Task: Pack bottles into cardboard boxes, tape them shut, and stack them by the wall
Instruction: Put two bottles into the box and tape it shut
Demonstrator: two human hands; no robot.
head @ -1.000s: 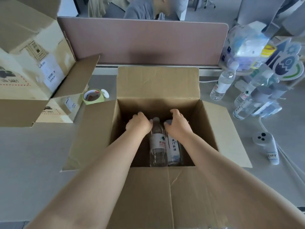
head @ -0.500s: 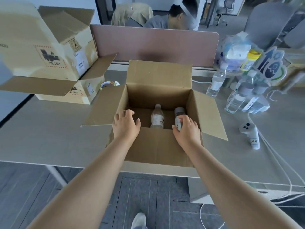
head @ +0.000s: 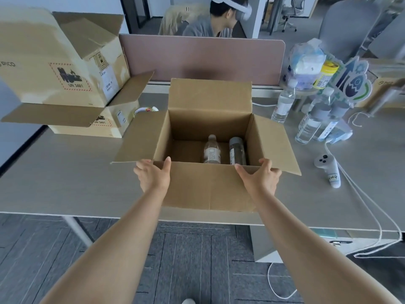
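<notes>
An open cardboard box (head: 208,187) stands on the grey desk (head: 65,172) with all its flaps spread out. Inside stand two bottles against the near wall: a clear water bottle (head: 211,150) and a darker bottle (head: 237,151) right of it. My left hand (head: 153,175) clasps the box's near left corner, thumb on the front wall's top edge. At the near right corner my right hand (head: 260,177) does the same, fingers curled round the corner. Neither hand touches a bottle.
Several loose water bottles (head: 283,104) stand at the desk's right rear beside a wrapped pack (head: 306,62). Two stacked open boxes (head: 65,69) fill the left, a tape roll (head: 144,110) behind them. A white controller (head: 328,170) and its cables lie right. A person sits behind the divider (head: 201,58).
Both hands came up out of the box, let go of the bottles, and moved apart to the near corners. My view pulled back and up from the box.
</notes>
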